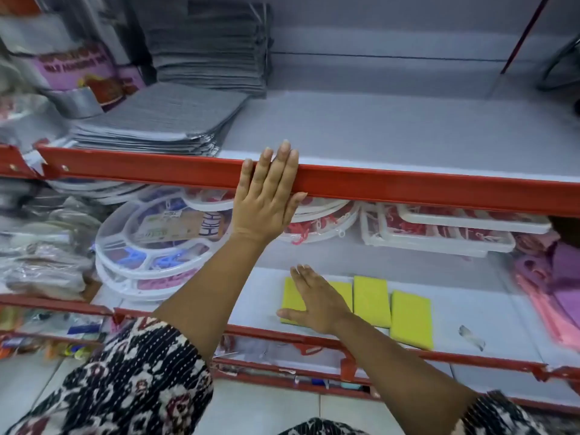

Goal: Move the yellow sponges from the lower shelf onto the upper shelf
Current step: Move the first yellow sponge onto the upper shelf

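Several flat yellow sponges lie side by side on the lower shelf [489, 312]. My right hand [314, 298] rests flat, fingers spread, on the leftmost sponge [292, 295] and partly hides the second one [343, 290]. Two more sponges [372, 301] [411, 320] lie to its right, uncovered. My left hand [270, 189] lies flat against the red front rail [408, 183] of the upper shelf [392, 130], fingers extended over the edge and holding nothing.
Grey folded cloths [157, 120] are stacked at the left of the upper shelf. Round clear plastic trays [150, 240] and white rectangular trays [439, 230] sit at the back of the lower shelf. Pink and purple items [552, 277] fill its right end.
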Motion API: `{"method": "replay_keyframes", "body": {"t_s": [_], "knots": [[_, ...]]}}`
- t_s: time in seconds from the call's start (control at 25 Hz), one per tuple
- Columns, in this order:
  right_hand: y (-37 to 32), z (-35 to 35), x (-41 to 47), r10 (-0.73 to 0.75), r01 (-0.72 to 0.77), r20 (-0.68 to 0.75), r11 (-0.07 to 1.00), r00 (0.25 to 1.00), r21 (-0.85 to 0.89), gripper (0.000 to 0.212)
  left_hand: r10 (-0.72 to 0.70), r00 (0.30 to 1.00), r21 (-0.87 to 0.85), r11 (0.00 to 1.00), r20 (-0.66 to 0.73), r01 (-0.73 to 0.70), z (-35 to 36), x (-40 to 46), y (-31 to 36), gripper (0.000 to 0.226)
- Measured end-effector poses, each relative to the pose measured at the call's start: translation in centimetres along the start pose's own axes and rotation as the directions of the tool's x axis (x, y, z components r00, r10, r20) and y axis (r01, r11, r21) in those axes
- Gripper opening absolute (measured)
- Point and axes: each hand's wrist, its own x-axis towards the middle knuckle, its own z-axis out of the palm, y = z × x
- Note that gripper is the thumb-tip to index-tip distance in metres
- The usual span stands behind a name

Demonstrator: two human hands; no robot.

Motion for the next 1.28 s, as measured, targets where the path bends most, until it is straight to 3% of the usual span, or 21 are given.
{"method": "replay_keyframes", "body": {"t_s": [0.12,0.36,0.52,0.84,1.16,1.28], "knots": [[0.5,-0.6,2.1,-0.026,0.055,0.229,0.991,0.973,-0.122,0.106,-0.019,0.998,0.019,1.0,-0.055,0.021,0.5,0.2,0.2,0.058],[0.5,-0.8,3.8,-0.047,0.135,0.295,0.949,0.955,-0.286,0.11,0.007,0.993,0.007,1.0,-0.117,-0.006,1.3,-0.2,0.2,0.058],[0.3,-1.3,2.9,-0.09,0.161,0.222,0.931,0.971,-0.326,0.106,-0.004,0.994,0.002,1.0,-0.113,0.004,1.0,0.0,0.3,0.058],[-0.8,-8.6,-5.3,-0.188,0.149,-0.112,0.946,0.976,-0.287,0.102,-0.041,0.998,-0.013,0.999,-0.05,0.04,0.1,0.4,0.4,0.057],[-2.1,-21.0,-11.4,-0.36,0.109,-0.347,0.813,0.866,-0.572,0.099,-0.075,0.997,-0.031,0.997,-0.023,0.074,-0.7,0.7,0.6,0.055],[-3.5,-25.2,-11.1,-0.38,0.15,-0.417,0.86,0.825,-0.487,0.09,-0.08,0.997,-0.034,0.996,-0.015,0.079,-0.8,0.7,0.7,0.055]]}}
